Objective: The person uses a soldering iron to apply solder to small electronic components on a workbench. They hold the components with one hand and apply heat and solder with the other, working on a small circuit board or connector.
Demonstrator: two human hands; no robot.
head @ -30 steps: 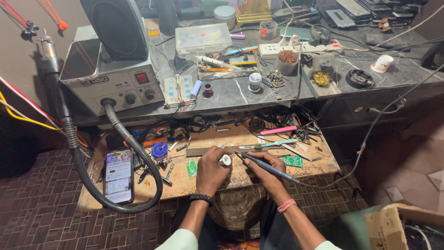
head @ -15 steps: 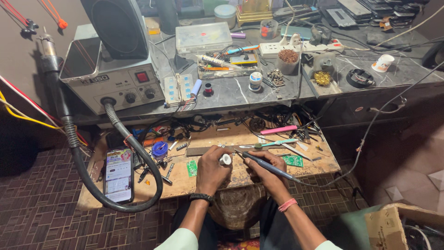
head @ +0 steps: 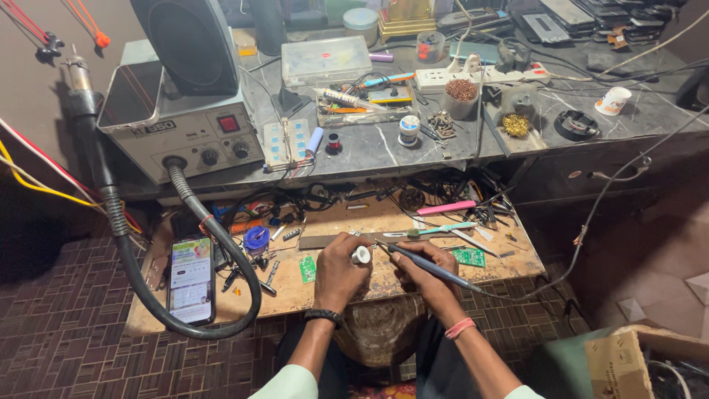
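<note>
My left hand (head: pixel 337 270) grips a small white round part (head: pixel 360 256) over the low wooden bench (head: pixel 384 284). My right hand (head: pixel 427 275) holds a dark blue soldering iron (head: pixel 421 263) like a pen, its tip pointing left and almost touching the white part. A small green circuit board (head: pixel 307 269) lies just left of my left hand; another green board (head: pixel 468 257) lies right of my right hand. Black band on my left wrist, pink band on my right.
A grey hot-air station (head: pixel 185 129) sits on the upper grey shelf, its black hose (head: pixel 221 295) looping over the bench. A lit phone (head: pixel 190 279) lies at left. Tweezers, a pink tool (head: pixel 445 208), wires, a power strip (head: pixel 480 75) and small containers crowd both surfaces.
</note>
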